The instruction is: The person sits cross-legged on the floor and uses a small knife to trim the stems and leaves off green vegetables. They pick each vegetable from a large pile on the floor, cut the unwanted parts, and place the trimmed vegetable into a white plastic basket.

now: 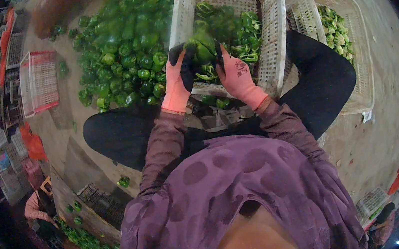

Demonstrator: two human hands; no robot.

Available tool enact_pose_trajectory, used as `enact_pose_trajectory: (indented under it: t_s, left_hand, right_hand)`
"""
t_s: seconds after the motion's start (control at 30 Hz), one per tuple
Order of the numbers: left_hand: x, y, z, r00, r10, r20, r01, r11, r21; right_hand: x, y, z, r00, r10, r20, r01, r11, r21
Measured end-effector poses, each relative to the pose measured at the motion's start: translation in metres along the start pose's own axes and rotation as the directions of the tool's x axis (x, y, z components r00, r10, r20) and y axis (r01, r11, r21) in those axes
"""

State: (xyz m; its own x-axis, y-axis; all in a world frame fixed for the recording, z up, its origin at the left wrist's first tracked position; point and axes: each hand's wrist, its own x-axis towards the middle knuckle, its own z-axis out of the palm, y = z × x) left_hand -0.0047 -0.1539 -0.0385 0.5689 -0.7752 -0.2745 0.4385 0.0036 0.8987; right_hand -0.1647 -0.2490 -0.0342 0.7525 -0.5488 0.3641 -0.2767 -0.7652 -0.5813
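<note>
A green bell pepper is held between my two hands over the near end of a white plastic crate. My left hand, in a pink glove with black coated fingers, grips its left side. The right side of the pepper is in my right hand, whose matching glove bears printed writing. Glare and blur partly veil the pepper and fingertips. Inside the crate lie green pepper pieces, some showing pale cut edges. To the left, a large heap of whole green bell peppers spreads over the concrete floor.
At right stands a second white crate with pale green pieces that look like pepper cores. A crate with red edges is on the floor at left. Another person is at lower left, near more peppers. My bent legs flank the crate's near end.
</note>
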Motion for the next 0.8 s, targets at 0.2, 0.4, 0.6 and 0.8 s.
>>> enact_pose_trajectory:
  t_s: [0.2,0.4,0.6,0.8]
  left_hand:
    - [0.025,-0.025,-0.003,0.998,0.003,0.067,0.012,0.974,-0.227]
    - [0.043,-0.026,0.0,0.88,-0.358,0.311,0.474,0.645,-0.6]
    - [0.02,-0.001,0.023,0.932,-0.363,0.015,0.359,0.915,-0.185]
    - [0.011,0.004,0.028,0.993,-0.111,0.044,0.114,0.991,-0.07]
  right_hand:
    - [-0.002,0.022,0.0,0.779,0.575,0.249,-0.397,0.146,0.906]
    - [0.003,0.044,0.006,0.839,0.54,0.067,-0.441,0.602,0.666]
    - [0.002,0.034,0.018,0.757,0.613,0.224,-0.538,0.391,0.747]
    - [0.018,0.0,-0.012,0.873,0.482,0.078,-0.467,0.779,0.419]
